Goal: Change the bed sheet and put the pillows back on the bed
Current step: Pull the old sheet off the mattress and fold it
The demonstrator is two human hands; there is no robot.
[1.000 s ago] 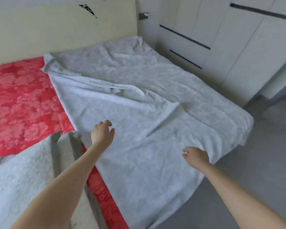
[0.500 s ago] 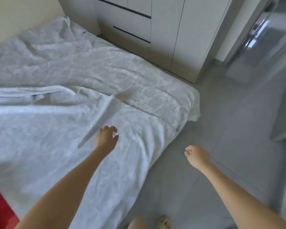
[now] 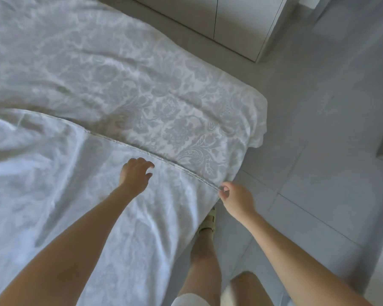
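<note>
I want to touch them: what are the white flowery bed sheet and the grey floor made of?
The white flowery bed sheet looks like soft woven cloth, maybe cotton, slightly shiny: it wrinkles, folds and has a stitched hem. The grey floor looks like hard matt tile: straight joint lines cross it.

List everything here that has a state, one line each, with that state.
sheet: spread over the bed, wrinkled, with a hemmed flap lying over its patterned part.
hem: runs diagonally, its near end pinched.
right hand: pinches the hem at the bed's edge.
left hand: fingers spread above the flap; contact unclear.
wardrobe doors: closed.
sandal: on the foot, on the floor.
</note>
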